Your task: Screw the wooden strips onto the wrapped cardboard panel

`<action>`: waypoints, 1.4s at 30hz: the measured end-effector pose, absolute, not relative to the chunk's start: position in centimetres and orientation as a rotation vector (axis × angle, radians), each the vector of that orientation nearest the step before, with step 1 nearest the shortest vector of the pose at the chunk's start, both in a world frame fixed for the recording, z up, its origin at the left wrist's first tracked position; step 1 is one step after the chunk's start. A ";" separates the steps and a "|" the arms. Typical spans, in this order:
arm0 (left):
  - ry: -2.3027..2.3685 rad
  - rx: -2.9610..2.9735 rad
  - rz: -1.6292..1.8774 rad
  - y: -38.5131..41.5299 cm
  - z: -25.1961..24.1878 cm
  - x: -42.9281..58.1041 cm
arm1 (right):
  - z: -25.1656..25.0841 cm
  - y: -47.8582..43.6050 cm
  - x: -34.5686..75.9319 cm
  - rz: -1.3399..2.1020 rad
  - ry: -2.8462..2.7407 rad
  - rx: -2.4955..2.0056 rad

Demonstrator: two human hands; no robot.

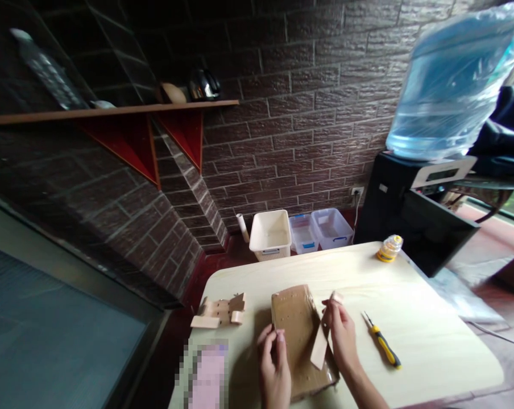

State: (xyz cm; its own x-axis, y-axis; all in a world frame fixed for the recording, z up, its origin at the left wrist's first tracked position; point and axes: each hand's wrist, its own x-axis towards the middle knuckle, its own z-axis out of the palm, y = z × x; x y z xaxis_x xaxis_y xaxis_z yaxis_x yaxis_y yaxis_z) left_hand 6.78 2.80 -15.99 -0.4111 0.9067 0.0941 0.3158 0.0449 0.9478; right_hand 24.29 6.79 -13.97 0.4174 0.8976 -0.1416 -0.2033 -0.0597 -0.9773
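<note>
A brown wooden board (297, 329) with small holes, wrapped in clear film, lies on the pale table (431, 341) in front of me. My left hand (274, 366) rests on the board's left edge, fingers curled against it. My right hand (342, 335) is closed on a narrow wooden strip (320, 346) that slants across the board's right side. A small pale piece shows at its fingertips.
A cluster of small wooden parts (220, 311) lies at the table's left edge. A yellow-handled screwdriver (382, 341) lies right of my right hand. A small yellow jar (390, 248) stands at the far edge. Plastic bins (272, 233) and a water dispenser (419, 216) stand beyond.
</note>
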 end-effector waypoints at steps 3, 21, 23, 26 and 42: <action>1.686 1.157 1.337 5.9 -15.5 7.8 | -13.7 9.1 23.6 0.998 -0.805 -1.350; 1.483 1.151 1.376 11.8 -14.3 3.7 | -15.5 15.0 26.2 1.043 -0.579 -1.306; 1.453 1.180 1.352 11.7 -14.4 4.3 | -15.0 14.5 26.0 0.994 -0.618 -1.315; 1.457 1.326 1.260 11.6 -14.5 4.4 | -14.1 13.3 25.4 0.997 -0.732 -1.349; 1.866 1.506 1.050 12.7 -16.4 2.3 | -14.2 13.0 25.7 1.001 -0.854 -1.523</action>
State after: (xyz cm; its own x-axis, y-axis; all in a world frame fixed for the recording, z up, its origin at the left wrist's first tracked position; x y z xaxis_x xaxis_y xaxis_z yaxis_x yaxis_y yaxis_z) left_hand 2.31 12.72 -16.39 -0.2484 0.9658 0.0742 0.5644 0.0821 0.8214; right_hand 25.65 13.01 -14.21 0.3896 0.9080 -0.1539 0.0089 -0.1708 -0.9853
